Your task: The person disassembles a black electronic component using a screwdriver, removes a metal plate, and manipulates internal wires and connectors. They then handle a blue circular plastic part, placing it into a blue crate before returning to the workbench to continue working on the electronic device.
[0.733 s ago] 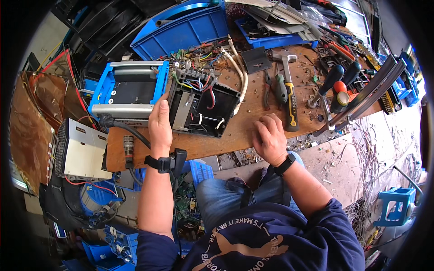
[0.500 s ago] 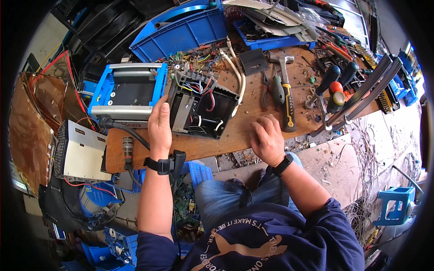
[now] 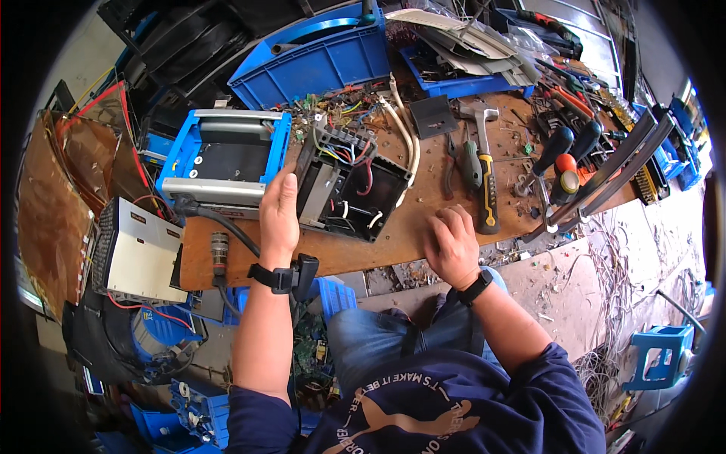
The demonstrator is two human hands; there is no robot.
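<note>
My left hand (image 3: 280, 219) is held on edge, thumb up and fingers stretched out, against the left side of a black plastic housing (image 3: 355, 185). This housing lies open, with coloured wires and a metal plate inside. Part of the fingers is hidden in the gap between it and a blue-framed device (image 3: 223, 155) with silver bars. At the table's front edge my right hand (image 3: 452, 244) rests palm down, fingers loosely bent and slightly apart, with nothing seen in it. Near it lie a hammer (image 3: 486, 170) with a black and yellow handle, a green-handled screwdriver (image 3: 472, 163) and pliers (image 3: 451, 170).
Behind the housing are wire scraps (image 3: 340, 113), a blue bin (image 3: 318, 64) and a white cable (image 3: 401, 125). Several tools crowd the right side, beside upright metal bars (image 3: 616, 163). A cable connector (image 3: 219, 253) sits at the wooden table's (image 3: 198, 268) left end.
The whole scene has shifted slightly to the right and down in the picture. Both hands keep about the same places beside the housing and at the table edge.
</note>
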